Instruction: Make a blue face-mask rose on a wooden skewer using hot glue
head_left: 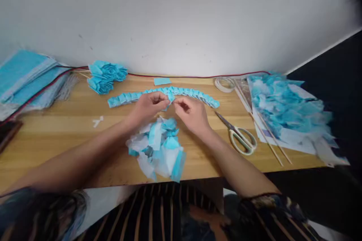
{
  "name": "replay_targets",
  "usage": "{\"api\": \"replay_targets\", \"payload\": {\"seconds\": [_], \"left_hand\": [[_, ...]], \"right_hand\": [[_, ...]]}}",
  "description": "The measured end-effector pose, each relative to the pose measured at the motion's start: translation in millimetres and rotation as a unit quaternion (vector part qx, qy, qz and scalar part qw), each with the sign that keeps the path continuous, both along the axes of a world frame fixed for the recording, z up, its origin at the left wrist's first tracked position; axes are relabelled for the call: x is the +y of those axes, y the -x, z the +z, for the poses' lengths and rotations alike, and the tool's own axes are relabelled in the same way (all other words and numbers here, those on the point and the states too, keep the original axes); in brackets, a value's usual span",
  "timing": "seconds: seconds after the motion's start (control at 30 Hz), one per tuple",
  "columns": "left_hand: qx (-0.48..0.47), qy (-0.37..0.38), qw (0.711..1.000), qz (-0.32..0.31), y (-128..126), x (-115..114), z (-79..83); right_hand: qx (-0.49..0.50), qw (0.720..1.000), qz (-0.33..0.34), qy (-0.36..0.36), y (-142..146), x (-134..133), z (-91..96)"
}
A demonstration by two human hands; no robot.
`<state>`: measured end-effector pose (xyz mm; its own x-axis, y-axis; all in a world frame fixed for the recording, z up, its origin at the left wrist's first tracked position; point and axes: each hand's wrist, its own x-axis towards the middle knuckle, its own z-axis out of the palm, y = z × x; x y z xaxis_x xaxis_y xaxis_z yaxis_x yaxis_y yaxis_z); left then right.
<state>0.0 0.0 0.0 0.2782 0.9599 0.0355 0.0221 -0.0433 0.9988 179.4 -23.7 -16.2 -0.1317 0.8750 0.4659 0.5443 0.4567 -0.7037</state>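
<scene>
My left hand and my right hand meet over the middle of the table, fingertips pinched together. Between them is a small piece of light blue fabric, partly hidden by the fingers. Just behind it, a curved row of folded blue pieces runs across the table. In front of the hands, near the table's edge, lies a loose pile of blue and white fabric scraps.
Scissors with pale handles lie right of my right arm, near two thin sticks and a tape roll. A large heap of blue pieces is farther right. Blue fabric flowers and stacked blue sheets lie left.
</scene>
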Motion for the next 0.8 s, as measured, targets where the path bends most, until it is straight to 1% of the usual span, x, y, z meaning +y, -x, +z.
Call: {"api": "replay_targets", "payload": {"seconds": [0.27, 0.47, 0.63, 0.8], "left_hand": [[0.026, -0.012, 0.999, -0.016, 1.6, -6.0, 2.1], [0.047, -0.029, 0.998, -0.017, 3.4, -5.2, 0.2], [0.053, -0.039, 0.998, -0.025, 4.8, -3.2, -2.3], [0.056, -0.042, 0.997, -0.024, 5.1, -3.8, -0.2]], "right_hand": [[0.019, 0.999, 0.006, 0.040, 0.0, -1.9, 5.5], [0.023, 0.997, 0.004, 0.069, 1.1, -3.5, 7.7], [0.025, 0.996, 0.008, 0.081, 1.7, -3.9, 8.0], [0.031, 0.996, 0.016, 0.079, 0.9, -3.0, 8.1]]}}
